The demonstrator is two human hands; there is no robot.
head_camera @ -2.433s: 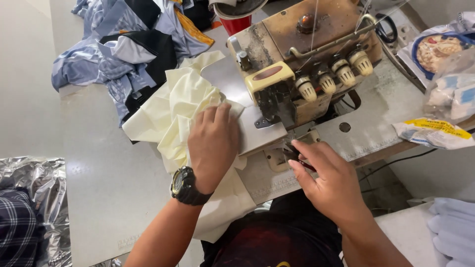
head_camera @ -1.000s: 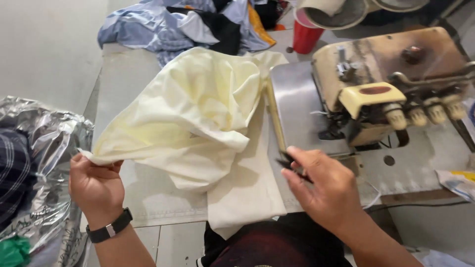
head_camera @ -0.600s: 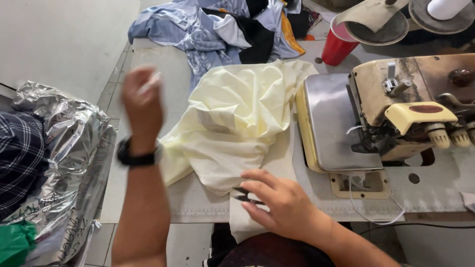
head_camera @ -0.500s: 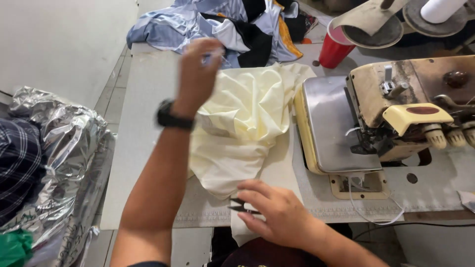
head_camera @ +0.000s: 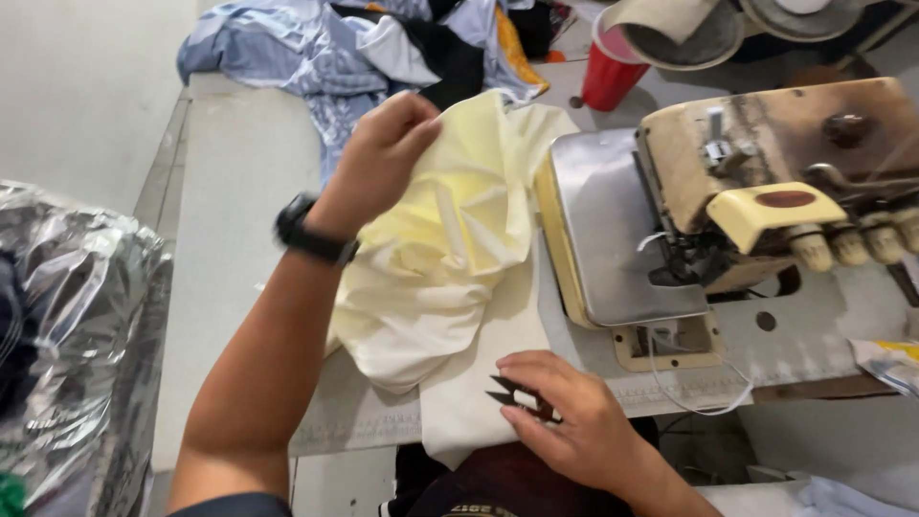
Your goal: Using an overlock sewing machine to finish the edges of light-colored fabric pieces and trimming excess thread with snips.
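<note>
Under left hand [head_camera: 383, 144], yellow cloth [head_camera: 440, 239], pinched

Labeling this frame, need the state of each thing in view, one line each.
left hand: raised, pinching the pale yellow fabric
right hand: resting on the table, holding small black snips
pale yellow fabric: crumpled, lifted at its top edge
small black snips: blades open
sewing machine: no cloth under the needle
red cup: upright

A garment sewing workshop. A worn industrial overlock machine [head_camera: 766, 201] is set into a long grey surface [head_camera: 239, 249]; a heap of cut blue, black and orange fabric pieces [head_camera: 383, 48] lies at its far end, pale yellow cloth [head_camera: 450, 239] beside the machine, thread snips [head_camera: 512, 394] nearby.
</note>
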